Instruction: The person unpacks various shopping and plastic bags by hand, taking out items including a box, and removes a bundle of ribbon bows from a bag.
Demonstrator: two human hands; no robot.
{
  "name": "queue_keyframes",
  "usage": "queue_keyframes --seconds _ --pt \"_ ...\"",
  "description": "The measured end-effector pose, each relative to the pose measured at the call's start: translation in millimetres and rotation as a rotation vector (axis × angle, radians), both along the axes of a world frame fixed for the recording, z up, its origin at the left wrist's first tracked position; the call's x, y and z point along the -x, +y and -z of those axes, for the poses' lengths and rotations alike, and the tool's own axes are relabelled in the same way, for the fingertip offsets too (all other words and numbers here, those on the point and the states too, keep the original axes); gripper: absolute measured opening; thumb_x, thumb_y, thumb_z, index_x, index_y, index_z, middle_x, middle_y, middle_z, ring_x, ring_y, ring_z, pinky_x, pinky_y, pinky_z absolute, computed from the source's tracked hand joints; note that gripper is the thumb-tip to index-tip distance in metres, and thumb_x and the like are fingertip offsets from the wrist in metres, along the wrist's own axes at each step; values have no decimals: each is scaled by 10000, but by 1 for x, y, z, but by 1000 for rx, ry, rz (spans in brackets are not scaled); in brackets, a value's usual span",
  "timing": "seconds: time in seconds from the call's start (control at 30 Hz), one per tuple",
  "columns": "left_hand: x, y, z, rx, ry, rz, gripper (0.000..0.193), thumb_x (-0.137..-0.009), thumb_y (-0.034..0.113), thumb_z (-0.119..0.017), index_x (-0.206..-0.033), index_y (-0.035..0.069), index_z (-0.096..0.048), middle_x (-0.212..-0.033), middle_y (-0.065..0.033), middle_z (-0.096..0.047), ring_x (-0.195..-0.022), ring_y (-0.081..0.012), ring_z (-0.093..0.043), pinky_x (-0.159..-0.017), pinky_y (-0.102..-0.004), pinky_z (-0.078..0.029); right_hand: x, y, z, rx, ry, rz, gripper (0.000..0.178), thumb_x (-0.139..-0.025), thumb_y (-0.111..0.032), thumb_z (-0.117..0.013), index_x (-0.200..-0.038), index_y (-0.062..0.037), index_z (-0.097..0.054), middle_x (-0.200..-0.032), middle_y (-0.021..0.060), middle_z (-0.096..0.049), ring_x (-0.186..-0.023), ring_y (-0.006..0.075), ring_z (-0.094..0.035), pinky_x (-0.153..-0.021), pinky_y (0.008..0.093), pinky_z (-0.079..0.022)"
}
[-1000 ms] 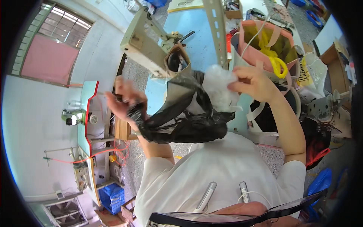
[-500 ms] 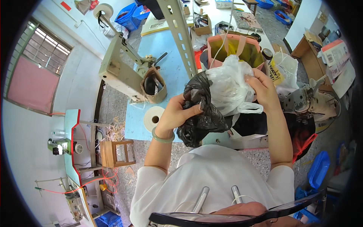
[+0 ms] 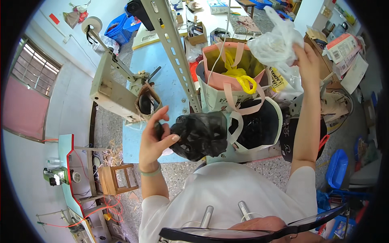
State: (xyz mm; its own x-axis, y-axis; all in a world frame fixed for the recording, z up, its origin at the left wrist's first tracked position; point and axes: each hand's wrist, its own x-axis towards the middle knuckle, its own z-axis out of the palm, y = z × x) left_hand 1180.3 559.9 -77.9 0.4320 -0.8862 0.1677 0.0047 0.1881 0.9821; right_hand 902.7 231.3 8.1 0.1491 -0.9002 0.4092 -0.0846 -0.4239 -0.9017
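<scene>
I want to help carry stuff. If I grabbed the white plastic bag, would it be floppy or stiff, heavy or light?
The white plastic bag is probably floppy, since it's crumpled and creased. It seems light: the right hand alone holds it up.

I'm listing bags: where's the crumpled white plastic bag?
The white plastic bag is in the right hand, at the head view's upper right, near the open pink tote bag.

A white short-sleeved shirt, pale-green bangle and dark-framed glasses are worn
</scene>
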Motion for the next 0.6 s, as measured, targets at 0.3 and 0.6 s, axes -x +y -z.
queue_keyframes --seconds 0.3,0.6 --pt "4 34 -20 9 -108 -330 251 -878 -27 -528 -1109 -24 -626 -897 -24 -556 -720 -69 -466 -635 -191 -375 -5 -48 79 56 715 203 390 -827 -340 -528 -914 36 -584 -812 235 -612 -766 395 -594 -705 415 -458" --pt "-1 45 -34 68 -187 -146 223 -912 134 -562 -1003 -51 -646 -824 -90 -590 -701 -115 -505 -624 -226 -397 -8 30 78 257 648 236 342 -917 -275 -568 -1179 -56 -585 -1052 115 -655 -926 194 -639 -789 297 -491"
